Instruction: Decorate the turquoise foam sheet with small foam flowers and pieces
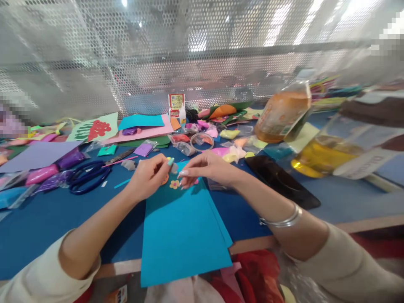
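A bright blue sheet of paper (186,235) lies before me, its near end sticking out past the table edge, with another blue layer showing at its right. Over its far part, my left hand (150,174) is closed in a pinch; whatever sits between thumb and finger is too small to name. My right hand (210,168) faces it from the right, fingers bent and drawn together, their content hidden. Between the hands, a small yellow flower (174,184) with a pink centre rests on the paper. An orange piece (164,180) shows partly beside my left fingers.
Blue-handled scissors (86,176) lie left, near several bagged clay pieces (42,174) and a lilac sheet (39,155). A dark phone-like slab (280,181), an orange drink bottle (282,111) and a container of yellow liquid (328,151) stand right. Perforated metal (202,54) rises behind.
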The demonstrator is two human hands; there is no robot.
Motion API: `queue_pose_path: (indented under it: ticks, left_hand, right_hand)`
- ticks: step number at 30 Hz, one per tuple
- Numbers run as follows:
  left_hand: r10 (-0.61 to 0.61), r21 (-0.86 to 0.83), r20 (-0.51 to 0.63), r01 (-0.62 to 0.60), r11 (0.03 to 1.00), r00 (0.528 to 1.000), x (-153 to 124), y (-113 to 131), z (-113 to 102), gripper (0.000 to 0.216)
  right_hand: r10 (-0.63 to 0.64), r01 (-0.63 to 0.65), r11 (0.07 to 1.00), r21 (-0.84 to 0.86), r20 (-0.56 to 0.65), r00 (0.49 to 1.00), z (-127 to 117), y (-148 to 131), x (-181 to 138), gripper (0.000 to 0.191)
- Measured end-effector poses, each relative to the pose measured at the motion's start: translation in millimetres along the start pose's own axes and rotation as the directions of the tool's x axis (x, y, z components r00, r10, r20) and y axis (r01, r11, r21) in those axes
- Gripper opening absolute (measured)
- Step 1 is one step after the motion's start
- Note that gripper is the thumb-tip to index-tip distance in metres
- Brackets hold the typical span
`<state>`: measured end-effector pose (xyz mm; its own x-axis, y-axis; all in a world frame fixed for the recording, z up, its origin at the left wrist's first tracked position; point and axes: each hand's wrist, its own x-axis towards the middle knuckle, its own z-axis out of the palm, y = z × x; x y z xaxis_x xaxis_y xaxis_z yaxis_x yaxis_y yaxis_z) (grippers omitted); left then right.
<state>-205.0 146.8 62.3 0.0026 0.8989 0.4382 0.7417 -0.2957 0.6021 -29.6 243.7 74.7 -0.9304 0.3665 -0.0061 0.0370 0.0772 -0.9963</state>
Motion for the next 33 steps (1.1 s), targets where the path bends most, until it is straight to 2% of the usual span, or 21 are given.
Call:
queue_pose_path:
  ticks: [3, 7, 9, 11, 14, 16, 18, 21, 24, 27, 30, 33]
  left_hand:
    - [0.011, -0.007, -0.022, -0.012, 1.0, 1.0, 1, -3, 0, 0.031]
    - [0.041, 0.041, 0.036, -0.043, 0.998, 0.998, 0, -3, 2, 0.031]
    - [0.02, 0.006, 0.05, -0.02, 1.0, 0.999, -1, -1, 3, 0.029]
    - [0.009, -0.049, 0.129, -0.003, 0.999, 0.992, -1, 2, 2, 0.031]
    - [0.054, -0.087, 0.322, -0.027, 0.996, 0.945, -2, 10, -1, 0.034]
    - [0.063, -0.108, 0.351, -0.026, 0.994, 0.934, -3, 15, -3, 0.035]
    - [0.047, -0.122, 0.287, -0.012, 0.992, 0.957, -4, 17, -3, 0.035]
    - [0.031, -0.112, 0.174, -0.011, 0.994, 0.984, -3, 17, -1, 0.035]
    - [0.033, -0.126, 0.174, -0.011, 0.992, 0.984, -1, 14, 1, 0.038]
    - [0.023, -0.125, 0.152, -0.004, 0.992, 0.988, -1, 11, 3, 0.043]
    - [0.026, -0.035, -0.094, -0.03, 0.999, 0.995, -3, 11, 5, 0.043]
    - [0.094, 0.053, -0.335, -0.081, 0.995, 0.938, -3, 10, 6, 0.035]
  right_hand:
    - [0.025, -0.025, 0.999, -0.031, 0.004, 1.0, 6, 1, 1, 0.038]
    - [0.013, -0.012, 0.999, -0.042, 0.042, 0.999, 14, 5, 3, 0.039]
    - [0.004, -0.001, 0.999, -0.041, 0.056, 0.998, 14, 5, 3, 0.038]
    - [0.018, -0.016, 1.0, -0.024, 0.091, 0.996, 13, 4, 1, 0.035]
    - [0.07, -0.067, 0.997, -0.024, 0.156, 0.985, 12, 1, -3, 0.031]
    - [0.091, -0.084, 0.995, -0.055, 0.16, 0.983, 11, -2, -6, 0.03]
    - [0.085, -0.072, 0.992, -0.102, 0.122, 0.989, 11, -3, -7, 0.03]
    - [0.04, -0.038, 0.979, -0.202, 0.003, 0.999, 12, -2, -8, 0.031]
    - [-0.022, 0.005, 0.97, -0.244, -0.065, 0.998, 14, -2, -7, 0.03]
    - [-0.055, 0.044, 0.972, -0.232, -0.042, 0.998, 15, -3, -6, 0.031]
    - [-0.075, 0.059, 0.982, -0.178, -0.084, 0.994, 15, -4, -5, 0.036]
    - [-0.174, 0.159, 0.984, -0.08, -0.249, 0.953, 16, 0, -2, 0.037]
